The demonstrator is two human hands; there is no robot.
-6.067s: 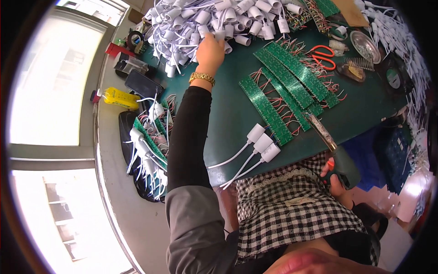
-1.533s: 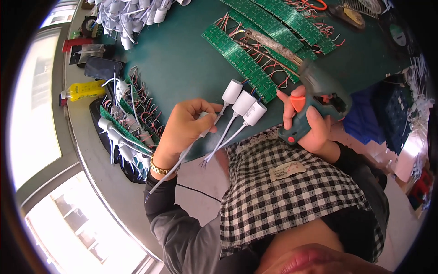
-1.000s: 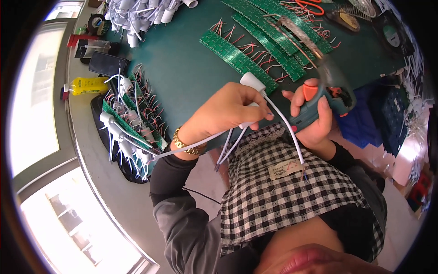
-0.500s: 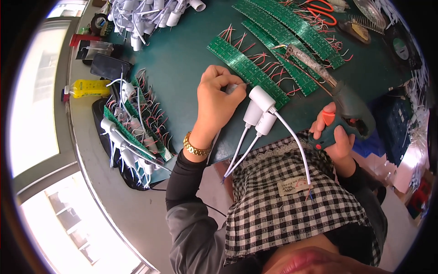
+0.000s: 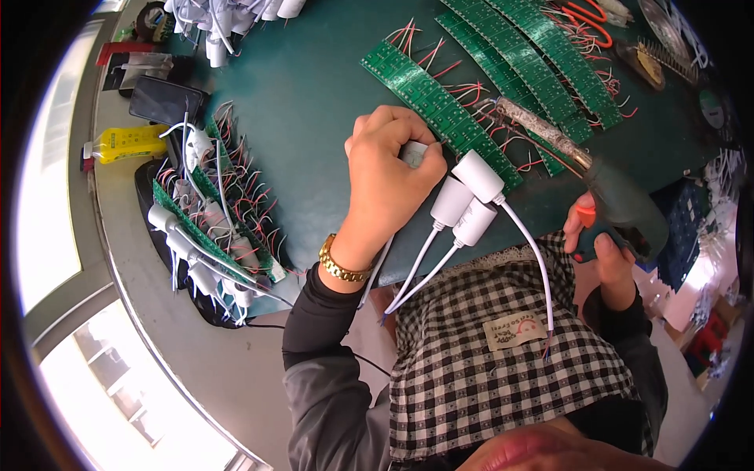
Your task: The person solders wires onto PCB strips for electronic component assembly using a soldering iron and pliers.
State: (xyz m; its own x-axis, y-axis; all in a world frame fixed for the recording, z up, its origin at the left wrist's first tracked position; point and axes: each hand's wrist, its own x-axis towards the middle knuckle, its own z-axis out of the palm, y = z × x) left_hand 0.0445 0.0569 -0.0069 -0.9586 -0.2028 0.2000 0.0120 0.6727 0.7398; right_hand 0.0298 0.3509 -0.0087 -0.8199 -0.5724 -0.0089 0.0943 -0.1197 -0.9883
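Observation:
My left hand (image 5: pixel 386 169) is closed around a whitish cylindrical housing (image 5: pixel 413 154), its round end showing between thumb and forefinger. A white cable (image 5: pixel 378 271) emerges below that wrist. My right hand (image 5: pixel 611 263) grips a green pistol-style soldering gun (image 5: pixel 620 188) with an orange trigger. Its scorched barrel points left and away, over the wired circuit boards; I cannot tell whether the tip touches anything. Just right of my left hand lie three white cylindrical housings (image 5: pixel 479 176) with cables hanging over the table's near edge. Beyond them is a long green circuit board (image 5: pixel 432 96) with red and white wires.
More green boards (image 5: pixel 542 67) lie at the far right near orange-handled scissors (image 5: pixel 585 22) and a brush (image 5: pixel 640 63). White housings (image 5: pixel 228 20) are heaped at the far left. Wired boards with housings (image 5: pixel 212 224), a phone (image 5: pixel 167 100) and a yellow bottle (image 5: pixel 129 144) sit at the left.
The view has shifted and moved slightly closer to the table. The left hand's grip has turned a little, showing more of the housing's round end. Both hands keep hold of their things.

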